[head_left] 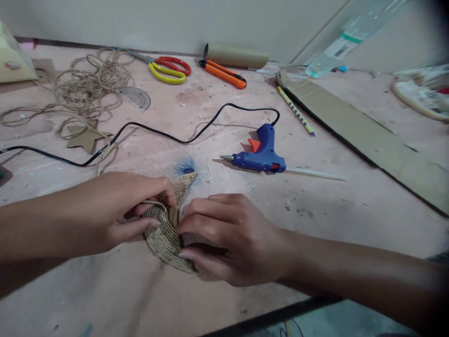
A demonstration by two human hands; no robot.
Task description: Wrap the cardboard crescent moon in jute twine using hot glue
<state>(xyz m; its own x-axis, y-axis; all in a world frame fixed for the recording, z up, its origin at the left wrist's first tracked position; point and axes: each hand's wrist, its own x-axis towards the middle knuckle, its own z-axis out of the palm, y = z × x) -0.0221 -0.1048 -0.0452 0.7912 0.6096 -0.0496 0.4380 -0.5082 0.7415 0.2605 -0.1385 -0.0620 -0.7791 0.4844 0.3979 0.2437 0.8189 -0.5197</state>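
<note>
Both of my hands hold a flat piece wrapped in jute twine (164, 234) low on the pinkish table (315, 206). My left hand (115, 210) pinches its upper left edge, fingers curled over it. My right hand (224, 238) grips its right side, fingertips pressed on a bare cardboard gap in the wrapping. One twine-covered point sticks up past my fingers toward a blue smudge on the table. Much of the piece is hidden under my hands.
A blue glue gun (261, 152) lies just beyond, its black cord (157, 133) running left. A loose twine tangle (84, 84), cardboard star (86, 136), protractor, scissors (170, 69), orange utility knife (222, 73), pencil (296, 111), cardboard strip (368, 135) and plastic bottle (351, 40) lie farther back.
</note>
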